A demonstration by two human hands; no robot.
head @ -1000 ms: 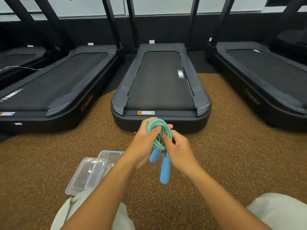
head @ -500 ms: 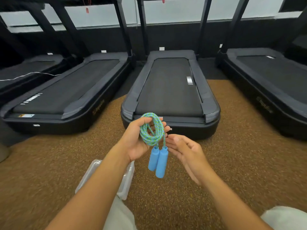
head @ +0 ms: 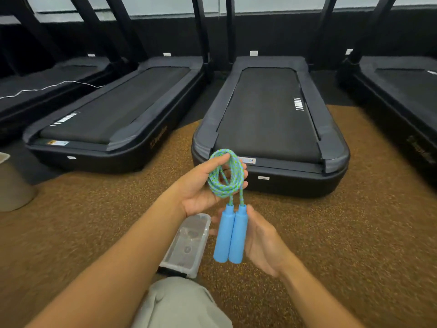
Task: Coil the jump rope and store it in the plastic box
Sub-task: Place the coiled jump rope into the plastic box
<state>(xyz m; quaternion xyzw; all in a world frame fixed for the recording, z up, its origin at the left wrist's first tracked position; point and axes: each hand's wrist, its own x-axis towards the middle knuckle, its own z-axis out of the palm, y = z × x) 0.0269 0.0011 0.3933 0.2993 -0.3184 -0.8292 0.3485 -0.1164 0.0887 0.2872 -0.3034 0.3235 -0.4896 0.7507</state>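
Note:
The jump rope (head: 225, 178) is a green-and-blue braided cord wound into a small coil, with two light blue handles (head: 229, 235) hanging side by side below it. My left hand (head: 201, 188) holds the coil, thumb over its top. Behind the handles, my right hand (head: 262, 242) cups them from the right with its fingers spread. On the floor below my left forearm lies the clear plastic box (head: 186, 245), partly hidden by the arm.
Brown speckled floor (head: 343, 233) all around. Black treadmills stand ahead: one straight in front (head: 269, 129), one to the left (head: 113, 119), another at the right edge (head: 406, 95). A beige stool (head: 11, 185) sits at the far left. My knee in grey trousers (head: 179, 304) is at the bottom.
My right hand let go of the coil, opened, then dropped to cup the hanging handles. The left hand kept the coil. The view shifted right and the box now lies under my left forearm.

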